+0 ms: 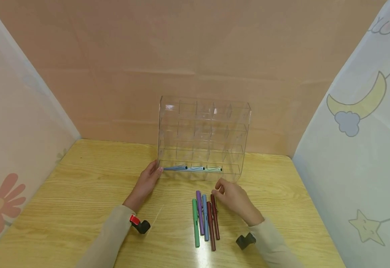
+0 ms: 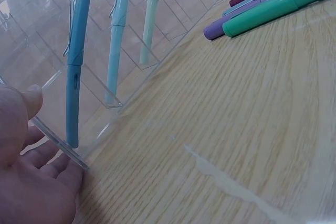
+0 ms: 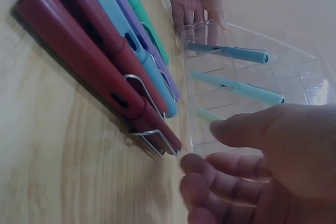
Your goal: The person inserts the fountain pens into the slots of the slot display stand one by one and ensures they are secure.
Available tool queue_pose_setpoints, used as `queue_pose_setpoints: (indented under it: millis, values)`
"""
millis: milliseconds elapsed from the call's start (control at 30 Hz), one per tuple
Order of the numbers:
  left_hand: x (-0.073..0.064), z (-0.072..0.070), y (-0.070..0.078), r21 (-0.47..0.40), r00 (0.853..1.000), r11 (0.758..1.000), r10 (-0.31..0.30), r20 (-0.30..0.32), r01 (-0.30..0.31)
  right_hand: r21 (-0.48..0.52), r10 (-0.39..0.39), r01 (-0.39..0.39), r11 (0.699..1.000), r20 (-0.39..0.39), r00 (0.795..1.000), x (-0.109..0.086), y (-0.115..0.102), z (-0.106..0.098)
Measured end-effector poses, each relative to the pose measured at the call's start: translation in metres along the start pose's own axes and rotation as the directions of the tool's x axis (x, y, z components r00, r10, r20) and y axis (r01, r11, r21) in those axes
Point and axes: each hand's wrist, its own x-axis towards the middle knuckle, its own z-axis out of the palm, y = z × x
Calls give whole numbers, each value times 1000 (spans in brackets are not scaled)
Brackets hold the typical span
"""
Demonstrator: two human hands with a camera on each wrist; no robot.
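Observation:
A clear acrylic pen rack (image 1: 203, 145) with rows of compartments stands at the back of the table. My left hand (image 1: 146, 182) holds its lower left edge, thumb on the front side and fingers behind the panel in the left wrist view. In the bottom row sit a dark blue pen (image 2: 77, 72), a light blue pen (image 2: 116, 40) and a pale green pen (image 1: 214, 169). With nothing in its loosely curled fingers, my right hand (image 1: 233, 195) hovers beside the upper ends of two dark red pens (image 3: 89, 56) on the table.
To the left of the dark red pens lie a blue pen (image 1: 205, 217), a purple pen (image 1: 200, 214) and a green pen (image 1: 195, 223), roughly side by side on the wooden table (image 1: 81, 208). Cloth walls (image 1: 198, 56) surround the table at the back and both sides.

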Motion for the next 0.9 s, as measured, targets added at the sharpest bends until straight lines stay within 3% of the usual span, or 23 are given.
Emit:
queue_pose_setpoints:
  millis: [333, 900]
  values:
    - [1, 1, 1, -20, 1000, 1000, -16, 15, 16, -11, -12, 13, 1000, 87, 996, -2, -1, 8]
    - [0, -1, 1, -23, 999, 999, -29, 26, 30, -74, -16, 23, 997, 98, 995, -4, 1, 13]
